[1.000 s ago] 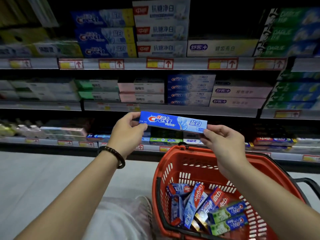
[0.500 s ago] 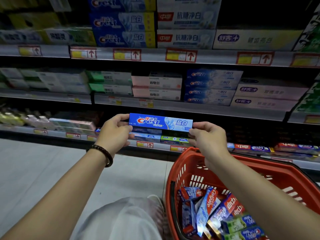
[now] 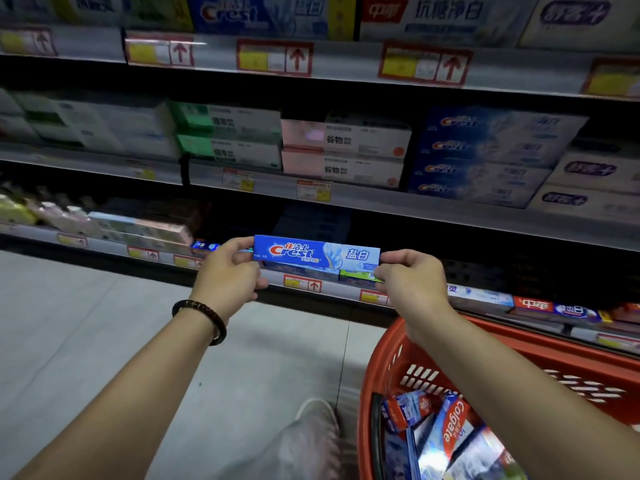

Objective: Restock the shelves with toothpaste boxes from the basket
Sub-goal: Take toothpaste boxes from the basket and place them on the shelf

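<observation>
The shelves have drawn closer and the red basket (image 3: 381, 344) has slid off to the lower right. The blue Crest box (image 3: 317, 253) is held level in front of the bottom shelf (image 3: 301, 283), just above its tagged front edge. There is dark open room behind it, right of the pink boxes (image 3: 145, 230). The left hand (image 3: 227, 271) pinches the box's left end and the right hand (image 3: 414, 282) pinches the other, fingers curled. The label reads "Crest" and "盐白". A Colgate box (image 3: 453, 420) lies in the basket.
</observation>
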### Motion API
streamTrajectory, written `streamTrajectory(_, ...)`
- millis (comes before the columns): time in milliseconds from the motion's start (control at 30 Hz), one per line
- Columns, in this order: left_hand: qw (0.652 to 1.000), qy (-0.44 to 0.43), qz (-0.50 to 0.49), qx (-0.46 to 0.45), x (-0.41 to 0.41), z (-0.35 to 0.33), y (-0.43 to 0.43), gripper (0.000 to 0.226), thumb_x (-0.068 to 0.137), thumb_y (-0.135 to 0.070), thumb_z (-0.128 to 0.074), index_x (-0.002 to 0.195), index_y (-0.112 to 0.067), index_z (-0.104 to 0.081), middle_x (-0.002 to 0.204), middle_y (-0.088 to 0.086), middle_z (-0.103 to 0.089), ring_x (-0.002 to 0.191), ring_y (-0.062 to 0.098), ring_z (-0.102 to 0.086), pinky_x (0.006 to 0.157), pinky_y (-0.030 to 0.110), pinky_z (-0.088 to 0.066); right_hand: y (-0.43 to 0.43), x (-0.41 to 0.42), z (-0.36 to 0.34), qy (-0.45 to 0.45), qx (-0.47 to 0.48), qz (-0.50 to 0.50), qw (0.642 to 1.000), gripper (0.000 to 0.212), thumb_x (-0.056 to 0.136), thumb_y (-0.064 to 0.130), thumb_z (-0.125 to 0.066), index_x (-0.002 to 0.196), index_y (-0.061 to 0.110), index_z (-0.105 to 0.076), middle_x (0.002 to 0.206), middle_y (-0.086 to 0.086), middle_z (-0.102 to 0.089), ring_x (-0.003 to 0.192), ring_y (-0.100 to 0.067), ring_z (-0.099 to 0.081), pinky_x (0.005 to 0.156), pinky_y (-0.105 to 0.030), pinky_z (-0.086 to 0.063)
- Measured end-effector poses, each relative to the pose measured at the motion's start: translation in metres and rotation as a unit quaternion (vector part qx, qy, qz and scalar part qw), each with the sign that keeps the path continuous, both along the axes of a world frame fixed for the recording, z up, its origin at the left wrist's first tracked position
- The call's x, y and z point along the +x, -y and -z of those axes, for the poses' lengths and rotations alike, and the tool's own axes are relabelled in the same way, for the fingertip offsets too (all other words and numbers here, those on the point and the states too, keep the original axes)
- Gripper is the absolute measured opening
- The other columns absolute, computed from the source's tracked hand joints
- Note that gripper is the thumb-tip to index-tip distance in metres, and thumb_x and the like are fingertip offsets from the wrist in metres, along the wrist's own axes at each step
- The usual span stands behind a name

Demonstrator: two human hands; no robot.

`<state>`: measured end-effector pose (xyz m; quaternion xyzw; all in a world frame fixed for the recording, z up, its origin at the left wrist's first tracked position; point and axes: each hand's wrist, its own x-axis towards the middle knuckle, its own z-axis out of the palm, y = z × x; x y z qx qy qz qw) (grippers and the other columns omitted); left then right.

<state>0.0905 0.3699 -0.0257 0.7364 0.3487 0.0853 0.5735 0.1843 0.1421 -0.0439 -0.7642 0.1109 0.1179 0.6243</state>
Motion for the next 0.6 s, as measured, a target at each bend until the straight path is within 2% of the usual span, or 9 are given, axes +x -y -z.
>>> streamTrajectory(67, 1.000, -0.006, -0.002, 0.002, 0.007, 0.010, -0.004, 0.050, 0.099, -0.003, -0.052, 0.140, -0.030, -0.058, 0.117, -0.006, -0.073, 0.090, 0.020, -0.077, 0.067, 0.033, -0.057, -0.007, 0.006, 0.009, -0.009, -0.018, 0.000, 1.000, 0.019, 0.070, 0.018, -0.070, 0.086, 0.024, -0.078, 0.083, 0.005, -0.080, 0.086, -0.024, -0.078, 0.083, -0.054, -0.065)
streamTrajectory(200, 1.000, -0.022, -0.005, 0.006, 0.022, 0.029, -0.013, 0.049, 0.101, -0.004, -0.054, 0.144, -0.029, -0.054, 0.120, -0.006, -0.071, 0.091, 0.020, -0.076, 0.071, 0.035, -0.060, -0.021, 0.017, 0.026, -0.015, -0.049, 0.000, 0.999, 0.015, 0.084, 0.008, -0.071, 0.088, 0.022, -0.074, 0.087, 0.000, -0.078, 0.088, -0.027, -0.076, 0.082, -0.052, -0.065)
streamTrajectory(333, 0.999, -0.037, -0.020, -0.002, 0.035, 0.049, -0.021, 0.047, 0.101, -0.005, -0.054, 0.143, -0.026, -0.051, 0.124, -0.003, -0.071, 0.089, 0.020, -0.076, 0.070, 0.034, -0.058, -0.036, 0.026, 0.042, -0.021, -0.071, 0.003, 0.997, 0.011, 0.082, 0.011, -0.070, 0.086, 0.021, -0.072, 0.087, -0.001, -0.077, 0.088, -0.030, -0.074, 0.080, -0.049, -0.064)
streamTrajectory(533, 0.997, -0.063, -0.034, -0.012, 0.052, 0.081, -0.036, 0.045, 0.101, -0.005, -0.056, 0.142, -0.025, -0.050, 0.123, -0.005, -0.071, 0.088, 0.018, -0.077, 0.061, 0.029, -0.055, -0.056, 0.044, 0.066, -0.041, -0.098, -0.022, 0.994, 0.008, 0.085, 0.014, -0.069, 0.090, 0.020, -0.071, 0.092, -0.003, -0.076, 0.088, -0.027, -0.072, 0.068, -0.037, -0.058)
streamTrajectory(600, 0.997, -0.069, -0.036, -0.010, 0.060, 0.092, -0.041, 0.043, 0.101, -0.006, -0.057, 0.140, -0.025, -0.050, 0.122, -0.004, -0.071, 0.088, 0.018, -0.077, 0.059, 0.026, -0.054, -0.062, 0.053, 0.074, -0.042, -0.115, -0.030, 0.992, 0.009, 0.087, 0.015, -0.069, 0.094, 0.020, -0.071, 0.095, -0.003, -0.075, 0.091, -0.027, -0.071, 0.070, -0.036, -0.058)
